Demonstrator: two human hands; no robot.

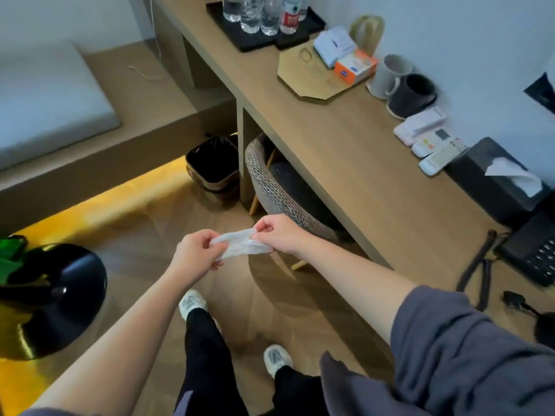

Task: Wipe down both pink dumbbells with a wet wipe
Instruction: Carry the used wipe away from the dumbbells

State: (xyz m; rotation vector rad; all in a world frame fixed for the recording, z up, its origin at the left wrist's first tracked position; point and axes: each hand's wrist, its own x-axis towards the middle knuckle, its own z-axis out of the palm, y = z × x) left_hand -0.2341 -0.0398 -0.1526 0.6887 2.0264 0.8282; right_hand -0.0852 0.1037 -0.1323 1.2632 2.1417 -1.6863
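Note:
A white wet wipe (240, 242) is stretched between my two hands above the wooden floor, in front of the desk. My left hand (195, 255) pinches its left end with curled fingers. At the wipe's right end, my right hand (280, 234) pinches it between thumb and fingertips. No pink dumbbell is in view.
A long wooden desk (345, 151) runs along the right with water bottles (261, 13), two mugs (399, 85), boxes, remotes, a black tissue box (495, 178) and a phone (534, 250). A woven chair (270, 184) is tucked under it. A black bin (214, 163) stands beside it. A round black table (51, 298) is at the left.

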